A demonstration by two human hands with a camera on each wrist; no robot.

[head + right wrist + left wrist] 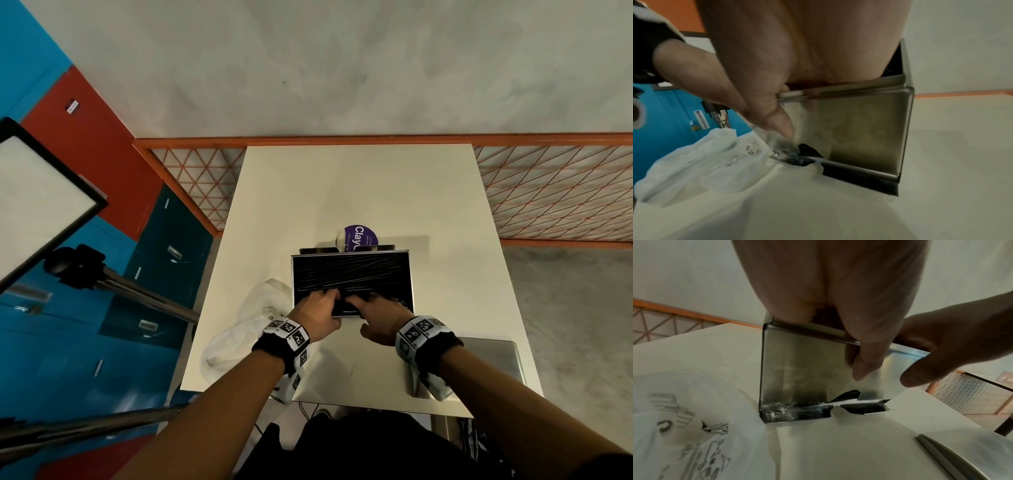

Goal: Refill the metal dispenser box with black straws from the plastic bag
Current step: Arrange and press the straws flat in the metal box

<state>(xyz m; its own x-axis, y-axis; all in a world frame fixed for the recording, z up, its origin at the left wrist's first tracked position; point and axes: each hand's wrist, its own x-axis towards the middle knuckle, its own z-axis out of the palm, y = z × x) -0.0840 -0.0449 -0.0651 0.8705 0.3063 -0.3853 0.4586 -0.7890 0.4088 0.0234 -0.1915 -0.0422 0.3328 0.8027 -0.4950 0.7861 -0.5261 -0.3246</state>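
While both forearms reach in from the near edge of the white desk (445, 212), a flat metal lid (493, 356) lies at the near right corner and a crumpled plastic bag (239, 329) lies near left, touching the box's left lower corner in the left wrist view; left hand (317, 310) and right hand (380, 317) sit side by side over the near rim of the metal dispenser box (412, 274), fingers reaching down inside among the black straws (349, 270); fingertips are hidden in the box, so cannot tell whether either grip is clamped on straws or apart; left thumb (865, 363) hangs outside down the box's front wall, right thumb (777, 120) likewise; box stands mid-desk, open-topped, filled with straws lying mostly crosswise; a few straw ends show at the slot along the box's bottom front; just behind the box stands a purple-labelled object (359, 236); beyond the desk, an orange mesh railing (555, 192); blue lockers (68, 308) at far left.
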